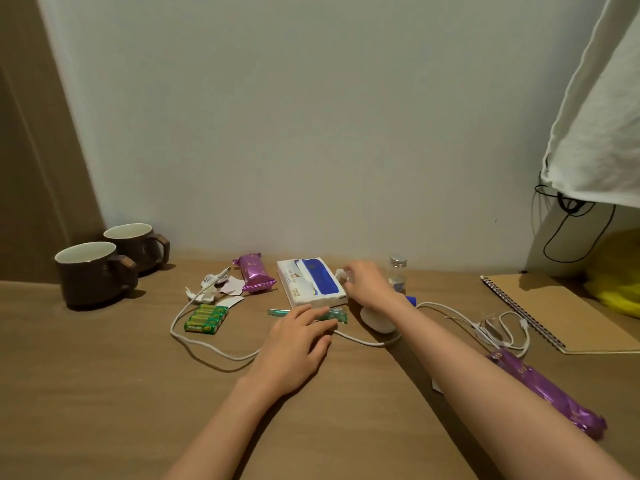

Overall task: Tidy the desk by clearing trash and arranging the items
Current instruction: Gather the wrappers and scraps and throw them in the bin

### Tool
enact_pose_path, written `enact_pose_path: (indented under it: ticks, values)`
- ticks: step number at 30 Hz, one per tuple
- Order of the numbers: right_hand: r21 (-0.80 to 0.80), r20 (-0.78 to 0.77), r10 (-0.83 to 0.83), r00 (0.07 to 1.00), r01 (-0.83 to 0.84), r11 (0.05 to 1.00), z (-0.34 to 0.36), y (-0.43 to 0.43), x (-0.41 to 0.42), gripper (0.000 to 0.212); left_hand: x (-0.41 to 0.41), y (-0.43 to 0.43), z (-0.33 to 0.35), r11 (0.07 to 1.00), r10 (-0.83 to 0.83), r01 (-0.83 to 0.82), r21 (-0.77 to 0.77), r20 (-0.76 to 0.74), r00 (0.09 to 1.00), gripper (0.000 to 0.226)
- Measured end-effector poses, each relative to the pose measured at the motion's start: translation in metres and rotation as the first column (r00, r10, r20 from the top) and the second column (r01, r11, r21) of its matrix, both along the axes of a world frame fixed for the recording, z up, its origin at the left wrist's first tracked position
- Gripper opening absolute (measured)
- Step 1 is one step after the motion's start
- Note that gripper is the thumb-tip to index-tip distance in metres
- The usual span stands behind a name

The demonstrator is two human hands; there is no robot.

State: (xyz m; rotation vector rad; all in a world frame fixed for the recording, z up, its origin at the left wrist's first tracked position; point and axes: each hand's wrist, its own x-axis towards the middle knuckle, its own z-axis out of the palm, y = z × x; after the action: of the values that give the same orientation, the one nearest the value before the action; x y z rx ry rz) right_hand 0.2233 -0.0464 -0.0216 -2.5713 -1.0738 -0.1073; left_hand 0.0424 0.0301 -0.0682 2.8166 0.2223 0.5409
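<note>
**Both hands out over the trash at the middle of the desk**

Your left hand (298,341) lay flat on the desk (104,393) with its fingers straight and spread. The fingertips rested on a crinkled green wrapper (333,315), just in front of the tissue box (310,284). That hand gripped nothing.

Your right hand (367,285) reached further back, to the right side of the tissue box. Its fingertips touched a crumpled white paper ball (341,273) lying against the box's far right corner. The fingers were bent toward the ball, but you could not tell from this view whether they had pinched it.

More trash sat to the left of the box: torn paper scraps (207,289) beside a purple snack packet (254,277). In front of the scraps lay a pack of green batteries (206,318). A white cable (214,351) looped around the batteries, passed under your left hand and ran off to the right. A white oval object (377,322) lay under your right forearm.

A small glass bottle (397,271) stood upright behind your right hand. A spiral notebook (561,313) lay at the far right, and a second purple packet (547,389) lay near your right elbow. Two brown mugs (90,271) stood touching at the back left.
</note>
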Motion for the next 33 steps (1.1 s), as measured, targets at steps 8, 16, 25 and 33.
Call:
enact_pose_path:
  ticks: [8,16,25,33]
  values:
    - [0.258,0.032,-0.035,0.999,0.025,0.966,-0.01,-0.002,0.001,0.02,-0.002,0.0,0.005,0.999,0.005,-0.011,0.041,0.148,0.989,0.037]
    - [0.561,0.097,0.043,0.994,-0.09,0.823,0.042,-0.02,-0.042,0.017,-0.029,0.044,0.04,0.942,0.307,-0.191,-0.276,0.479,0.822,0.031]
    - [0.696,-0.169,0.198,0.966,-0.025,0.718,0.039,-0.014,-0.077,0.013,-0.053,0.146,0.044,0.822,0.513,-0.328,-0.466,0.358,0.78,0.03]
    - [0.714,-0.29,0.21,0.934,0.065,0.697,0.019,-0.011,-0.074,0.01,-0.035,0.173,0.021,0.75,0.455,-0.368,-0.55,0.025,0.89,0.047]
